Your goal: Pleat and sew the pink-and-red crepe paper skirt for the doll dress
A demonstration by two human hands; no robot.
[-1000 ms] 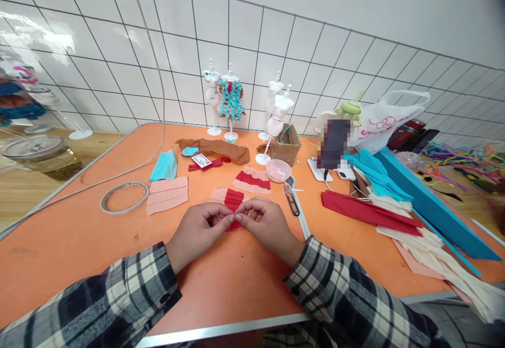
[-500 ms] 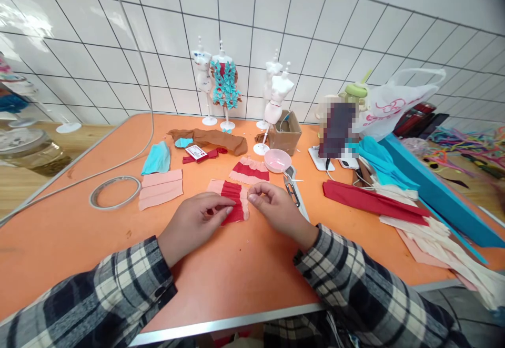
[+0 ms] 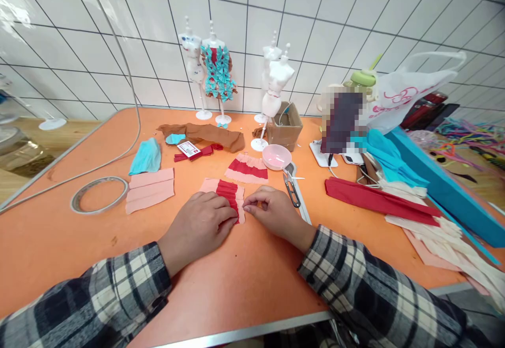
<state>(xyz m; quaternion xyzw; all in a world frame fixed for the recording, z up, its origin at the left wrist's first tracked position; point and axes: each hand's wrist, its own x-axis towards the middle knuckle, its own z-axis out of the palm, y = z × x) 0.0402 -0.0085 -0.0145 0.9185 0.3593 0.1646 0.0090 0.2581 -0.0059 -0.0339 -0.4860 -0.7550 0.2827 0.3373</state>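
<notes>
A second ago both hands held the pleated piece [image 3: 228,194] up between their fingertips. Half a second ago it was down on the desk [image 3: 236,279] with the left fingers on its red band and the right hand a little off its edge. Now the left hand [image 3: 201,227] lies flat over the piece's near left part, its grip wide and its fingers pressing the pleats down. The right hand [image 3: 273,214] has closed in to the piece's right edge, its grip narrow, with thumb and forefinger pinched together and touching that edge. Whether they hold any of the paper I cannot tell. The piece lies flat near the middle of the desk, its far pink border and red band showing beyond the left knuckles. Room is tight on the right, where the snips [image 3: 292,191] and ruler [image 3: 303,212] lie just beside the right hand. Behind the piece, a second piece [image 3: 248,169] and the bowl [image 3: 276,157] are near but apart from it. To the left the pink sheets [image 3: 150,196] and tape ring [image 3: 99,195] lie well apart, with bare desk between. The widest open stretch is the orange surface from the hands back to the desk's near metal edge [image 3: 236,331], crossed only by the two plaid sleeves.
</notes>
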